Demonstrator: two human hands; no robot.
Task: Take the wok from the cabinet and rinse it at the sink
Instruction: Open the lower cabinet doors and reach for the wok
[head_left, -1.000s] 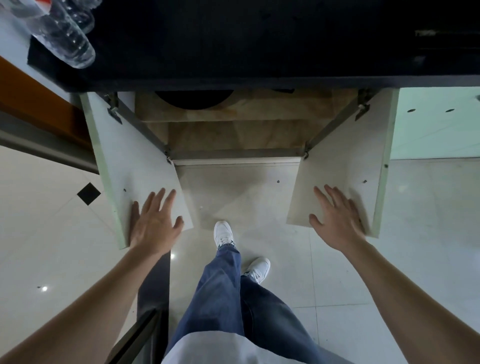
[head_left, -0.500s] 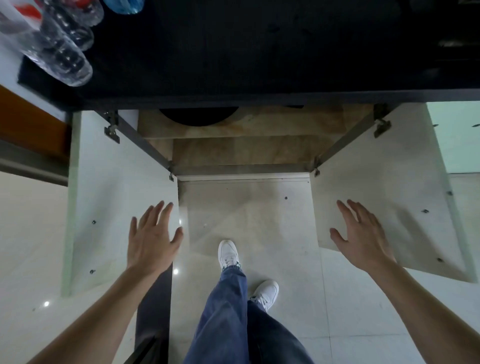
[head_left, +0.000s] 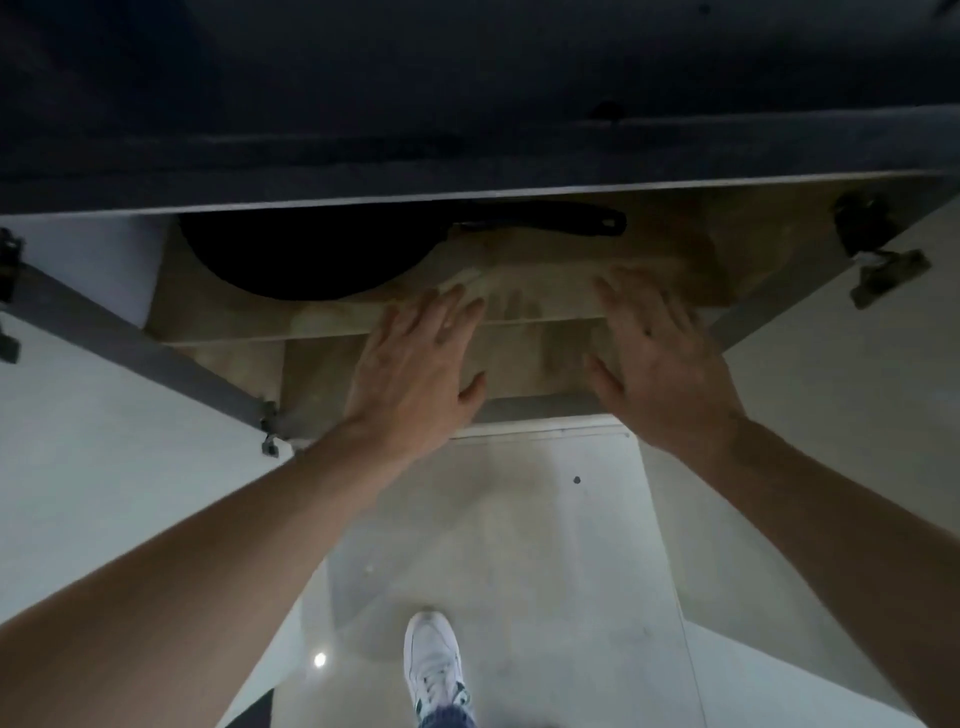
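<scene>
A black wok (head_left: 306, 254) lies on the upper shelf (head_left: 234, 317) of the open cabinet, partly hidden under the dark countertop (head_left: 467, 104). Its long black handle (head_left: 545, 223) points right. My left hand (head_left: 415, 374) is stretched forward with fingers spread, just right of and below the wok's bowl, not touching it. My right hand (head_left: 660, 364) is also open, further right, in front of the shelf edge below the handle's end. Both hands are blurred and hold nothing.
The two white cabinet doors stand wide open, the left door (head_left: 78, 467) and the right door (head_left: 841, 389), with hinges (head_left: 883, 270) showing. Below is the pale tiled floor (head_left: 519, 545) with my white shoe (head_left: 434, 665).
Both hands have left the door panels and moved inward and forward to the shelf. The view has dropped closer, so the wok and its handle show more fully.
</scene>
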